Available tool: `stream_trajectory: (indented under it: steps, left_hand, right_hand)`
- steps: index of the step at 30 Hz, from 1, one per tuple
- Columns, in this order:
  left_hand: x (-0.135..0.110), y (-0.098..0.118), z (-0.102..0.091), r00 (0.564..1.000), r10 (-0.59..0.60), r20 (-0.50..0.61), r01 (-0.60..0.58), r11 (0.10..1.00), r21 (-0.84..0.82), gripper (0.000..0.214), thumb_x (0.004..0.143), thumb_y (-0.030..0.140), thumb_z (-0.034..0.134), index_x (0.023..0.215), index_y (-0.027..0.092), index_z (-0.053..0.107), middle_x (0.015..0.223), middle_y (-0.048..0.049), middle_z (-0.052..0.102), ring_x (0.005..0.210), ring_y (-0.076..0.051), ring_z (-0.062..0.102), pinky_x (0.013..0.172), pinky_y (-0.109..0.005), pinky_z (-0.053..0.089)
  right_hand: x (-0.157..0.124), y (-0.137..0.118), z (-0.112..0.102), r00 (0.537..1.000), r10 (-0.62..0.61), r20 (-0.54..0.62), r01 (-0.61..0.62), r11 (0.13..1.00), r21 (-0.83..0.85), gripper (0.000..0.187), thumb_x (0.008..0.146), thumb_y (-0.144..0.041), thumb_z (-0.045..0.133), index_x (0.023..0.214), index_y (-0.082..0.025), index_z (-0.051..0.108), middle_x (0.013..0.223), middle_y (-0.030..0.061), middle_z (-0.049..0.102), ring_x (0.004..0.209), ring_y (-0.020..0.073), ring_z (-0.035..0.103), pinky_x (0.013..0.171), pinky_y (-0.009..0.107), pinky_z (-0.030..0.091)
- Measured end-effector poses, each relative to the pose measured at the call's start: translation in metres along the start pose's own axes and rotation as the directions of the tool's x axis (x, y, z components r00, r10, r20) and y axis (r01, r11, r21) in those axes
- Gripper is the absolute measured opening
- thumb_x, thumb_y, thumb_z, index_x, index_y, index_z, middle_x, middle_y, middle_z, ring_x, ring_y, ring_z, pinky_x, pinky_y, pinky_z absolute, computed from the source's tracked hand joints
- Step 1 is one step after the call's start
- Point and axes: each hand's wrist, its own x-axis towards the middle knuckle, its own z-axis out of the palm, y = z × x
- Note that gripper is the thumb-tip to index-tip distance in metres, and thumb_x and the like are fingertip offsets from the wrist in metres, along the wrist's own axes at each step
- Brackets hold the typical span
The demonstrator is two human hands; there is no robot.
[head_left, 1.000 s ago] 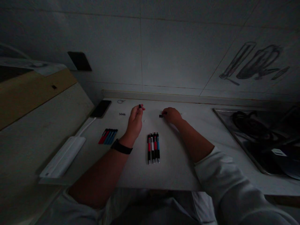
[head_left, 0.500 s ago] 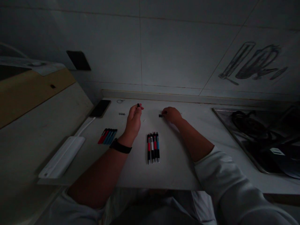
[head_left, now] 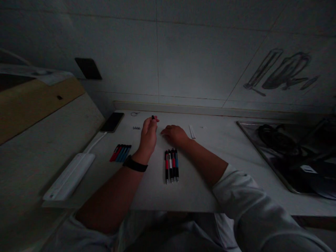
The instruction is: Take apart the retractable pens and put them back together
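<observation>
My left hand, wearing a black wristband, is closed around a small dark pen part whose black end sticks out above the fingers. Close on its right, my right hand rests low over the countertop with fingers bent together; whatever is at its fingertips is hidden. Several pens with red, white and blue barrels lie side by side below the hands. To the left lie red and blue pen barrel pieces and a row of small springs. Thin white sticks lie right of my right hand.
On the left are a dark phone, a white box-shaped device with a cable, and a small ring. Tiny pale bits lie at the right. A metal-rimmed stove or sink with dark items bounds the right side.
My right hand has moved left towards my left hand, uncovering the thin white sticks. The small black piece beside it no longer shows. My left hand has barely shifted.
</observation>
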Motion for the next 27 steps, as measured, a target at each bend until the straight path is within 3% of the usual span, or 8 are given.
stream_trajectory:
  steps: [6,11,13,16,19,22,27]
  left_hand:
    - [0.000,-0.001,0.000,1.000,0.009,0.007,-0.009,1.000,0.008,0.035,0.101,0.054,0.054,0.113,0.023,0.065,0.120,-0.0090,0.067,0.112,-0.022,0.061,0.097,-0.036,0.050]
    - [-0.001,-0.005,-0.002,1.000,0.018,0.023,-0.018,1.000,-0.008,0.034,0.101,0.053,0.055,0.114,0.024,0.066,0.123,-0.0085,0.067,0.114,-0.022,0.061,0.098,-0.036,0.050]
    - [-0.002,-0.006,-0.002,0.999,0.010,0.044,-0.010,1.000,-0.002,0.035,0.101,0.053,0.054,0.114,0.024,0.067,0.124,-0.0084,0.067,0.115,-0.022,0.061,0.099,-0.036,0.050]
    - [-0.004,-0.007,-0.001,0.998,-0.012,0.062,0.013,1.000,-0.006,0.035,0.100,0.054,0.056,0.113,0.024,0.068,0.125,-0.0087,0.067,0.118,-0.023,0.061,0.098,-0.037,0.050]
    - [-0.005,-0.008,0.001,0.997,-0.017,0.074,0.018,1.000,-0.015,0.035,0.099,0.054,0.057,0.113,0.023,0.067,0.125,-0.0094,0.067,0.121,-0.024,0.061,0.098,-0.038,0.051]
    - [-0.006,-0.009,0.002,0.997,-0.018,0.081,0.019,1.000,-0.006,0.037,0.098,0.055,0.058,0.114,0.023,0.067,0.123,-0.0101,0.067,0.120,-0.025,0.061,0.097,-0.038,0.052]
    - [-0.006,-0.011,0.001,0.996,-0.025,0.083,0.025,1.000,0.001,0.039,0.097,0.056,0.059,0.115,0.023,0.068,0.124,-0.0108,0.067,0.120,-0.025,0.062,0.095,-0.039,0.054]
  right_hand:
    - [0.001,-0.001,0.002,0.999,-0.046,-0.015,0.045,0.999,-0.018,0.023,0.103,-0.027,0.054,0.112,-0.021,0.075,0.115,0.0116,0.072,0.105,0.0248,0.063,0.090,0.035,0.042]
    - [-0.011,0.036,-0.029,0.974,0.050,-0.220,-0.002,0.977,0.214,0.019,0.100,-0.019,0.055,0.110,-0.019,0.072,0.106,0.0074,0.074,0.093,0.0187,0.064,0.086,0.029,0.044]
    - [-0.021,0.061,-0.049,0.936,0.117,-0.331,-0.028,0.965,0.261,0.016,0.100,-0.023,0.058,0.106,-0.020,0.072,0.104,0.0070,0.073,0.088,0.0180,0.064,0.084,0.029,0.045]
    - [-0.039,0.102,-0.076,0.832,0.241,-0.499,-0.111,0.955,0.275,0.020,0.101,-0.027,0.055,0.106,-0.021,0.074,0.106,0.0086,0.072,0.096,0.0208,0.064,0.087,0.032,0.048]
    - [-0.060,0.142,-0.091,0.750,0.366,-0.551,-0.262,0.929,0.260,0.021,0.099,-0.025,0.055,0.104,-0.021,0.075,0.106,0.0090,0.073,0.099,0.0225,0.065,0.091,0.036,0.049]
    - [-0.080,0.172,-0.091,0.736,0.478,-0.480,-0.424,0.878,0.224,0.020,0.095,-0.022,0.059,0.103,-0.020,0.077,0.106,0.0089,0.076,0.101,0.0230,0.067,0.095,0.037,0.050]
    - [-0.100,0.198,-0.073,0.776,0.609,-0.166,-0.615,0.788,0.016,0.029,0.090,-0.014,0.062,0.114,-0.021,0.077,0.108,0.0077,0.078,0.099,0.0222,0.070,0.092,0.033,0.052]
